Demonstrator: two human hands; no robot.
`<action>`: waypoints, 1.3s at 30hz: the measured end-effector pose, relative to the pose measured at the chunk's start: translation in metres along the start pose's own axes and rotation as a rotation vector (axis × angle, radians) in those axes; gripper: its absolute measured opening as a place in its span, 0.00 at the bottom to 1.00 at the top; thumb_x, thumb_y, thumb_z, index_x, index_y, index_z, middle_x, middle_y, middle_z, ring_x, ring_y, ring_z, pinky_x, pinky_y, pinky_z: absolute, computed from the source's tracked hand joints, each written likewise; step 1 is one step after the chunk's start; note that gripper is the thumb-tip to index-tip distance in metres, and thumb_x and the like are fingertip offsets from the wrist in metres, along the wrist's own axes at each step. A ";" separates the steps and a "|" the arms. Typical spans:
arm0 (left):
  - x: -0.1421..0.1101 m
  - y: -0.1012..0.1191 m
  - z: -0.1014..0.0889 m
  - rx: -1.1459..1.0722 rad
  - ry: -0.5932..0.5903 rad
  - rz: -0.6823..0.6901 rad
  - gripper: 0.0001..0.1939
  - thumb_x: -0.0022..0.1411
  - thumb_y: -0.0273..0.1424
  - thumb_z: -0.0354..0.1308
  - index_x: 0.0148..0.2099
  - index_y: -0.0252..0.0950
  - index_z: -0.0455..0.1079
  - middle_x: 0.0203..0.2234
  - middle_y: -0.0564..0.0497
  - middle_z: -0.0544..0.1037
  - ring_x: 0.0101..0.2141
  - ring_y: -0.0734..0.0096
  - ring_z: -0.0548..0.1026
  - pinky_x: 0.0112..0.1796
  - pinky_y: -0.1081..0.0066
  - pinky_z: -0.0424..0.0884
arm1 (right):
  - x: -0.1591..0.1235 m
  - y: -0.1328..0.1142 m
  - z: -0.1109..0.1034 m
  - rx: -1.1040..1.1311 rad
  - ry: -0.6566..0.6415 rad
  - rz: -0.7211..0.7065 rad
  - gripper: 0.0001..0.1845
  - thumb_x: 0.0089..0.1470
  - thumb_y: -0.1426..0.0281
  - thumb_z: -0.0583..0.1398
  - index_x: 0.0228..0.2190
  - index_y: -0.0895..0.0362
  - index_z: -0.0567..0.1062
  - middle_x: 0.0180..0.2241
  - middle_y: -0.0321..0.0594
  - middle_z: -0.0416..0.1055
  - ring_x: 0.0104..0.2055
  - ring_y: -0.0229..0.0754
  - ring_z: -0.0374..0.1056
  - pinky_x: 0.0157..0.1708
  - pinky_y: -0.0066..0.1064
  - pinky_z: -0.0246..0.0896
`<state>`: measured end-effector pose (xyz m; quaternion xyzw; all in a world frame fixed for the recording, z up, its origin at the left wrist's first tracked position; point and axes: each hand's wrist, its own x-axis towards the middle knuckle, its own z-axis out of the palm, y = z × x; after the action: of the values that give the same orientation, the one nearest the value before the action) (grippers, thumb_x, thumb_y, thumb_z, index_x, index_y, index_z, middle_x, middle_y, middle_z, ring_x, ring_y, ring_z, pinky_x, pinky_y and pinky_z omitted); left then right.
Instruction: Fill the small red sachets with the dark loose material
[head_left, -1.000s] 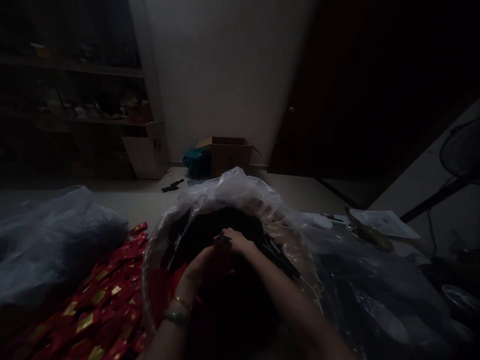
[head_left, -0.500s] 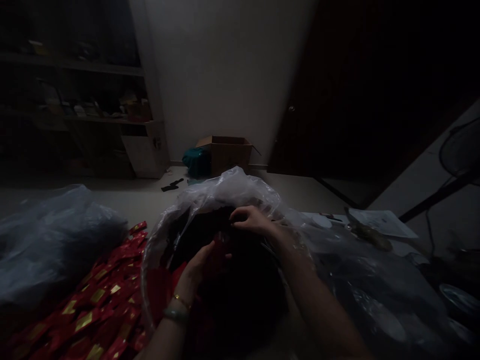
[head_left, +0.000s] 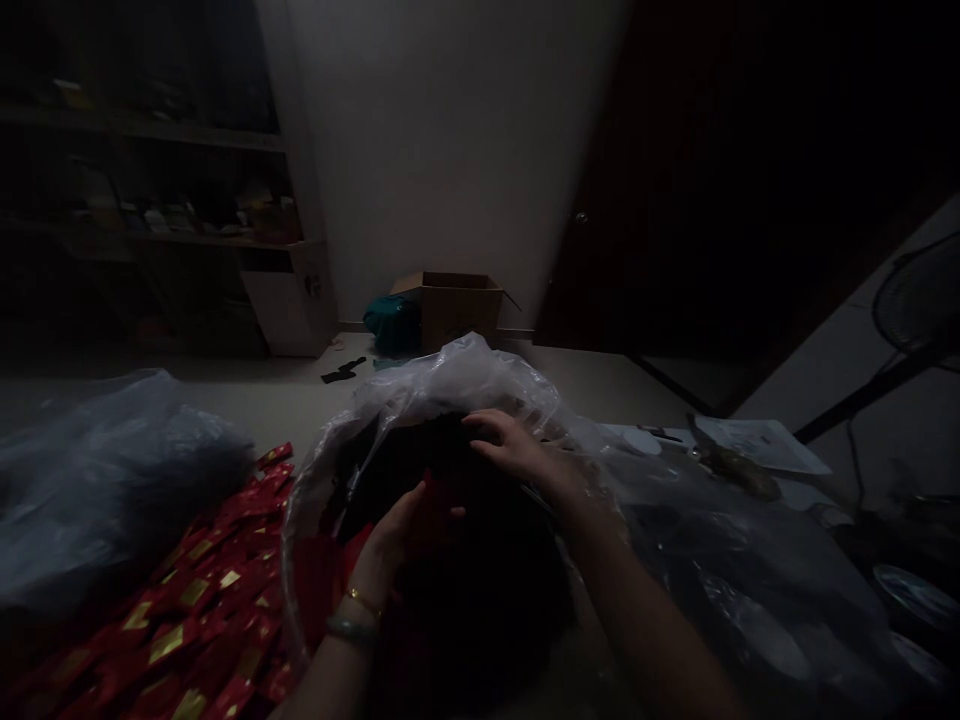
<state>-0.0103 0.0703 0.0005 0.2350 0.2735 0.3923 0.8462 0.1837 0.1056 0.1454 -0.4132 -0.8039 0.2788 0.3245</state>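
Centrally, clear bag (head_left: 469,375), dark contents (head_left: 416,450); held red packet (head_left: 429,518)

Right of the small rectangular red-and-gold packets (head_left: 169,640) sits the round clear-plastic bag (head_left: 469,372); behind it, the brown cardboard box (head_left: 459,312) (rounded teal bundle (head_left: 394,322) at its left).

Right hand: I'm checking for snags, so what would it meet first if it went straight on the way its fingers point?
Pointing leftward and slightly away, the right hand would probably meet the black material inside the clear plastic first, though the dim view leaves depth unclear.
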 end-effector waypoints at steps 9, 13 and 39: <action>-0.004 -0.006 0.016 -0.071 -0.031 -0.007 0.23 0.59 0.47 0.53 0.41 0.32 0.72 0.32 0.45 0.78 0.33 0.65 0.75 0.40 0.66 0.68 | -0.016 -0.004 0.042 -0.352 -0.176 -0.387 0.06 0.48 0.67 0.65 0.27 0.57 0.79 0.34 0.42 0.76 0.42 0.45 0.63 0.42 0.36 0.61; -0.005 -0.002 0.026 -0.035 -0.027 -0.018 0.28 0.59 0.51 0.49 0.42 0.29 0.71 0.31 0.43 0.77 0.31 0.64 0.75 0.38 0.64 0.68 | -0.012 0.011 0.048 -0.383 -0.111 -0.385 0.07 0.53 0.71 0.61 0.24 0.58 0.76 0.29 0.41 0.73 0.39 0.43 0.63 0.41 0.33 0.61; -0.008 -0.001 0.049 0.165 0.254 0.182 0.17 0.53 0.41 0.60 0.35 0.30 0.75 0.25 0.49 0.79 0.24 0.72 0.73 0.27 0.73 0.68 | -0.031 0.022 0.041 -0.097 0.179 -0.185 0.05 0.45 0.73 0.65 0.28 0.58 0.74 0.36 0.42 0.72 0.37 0.42 0.68 0.38 0.33 0.60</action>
<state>0.0173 0.0546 0.0384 0.2761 0.3874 0.4698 0.7436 0.1771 0.0834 0.0942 -0.3759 -0.8188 0.1706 0.3989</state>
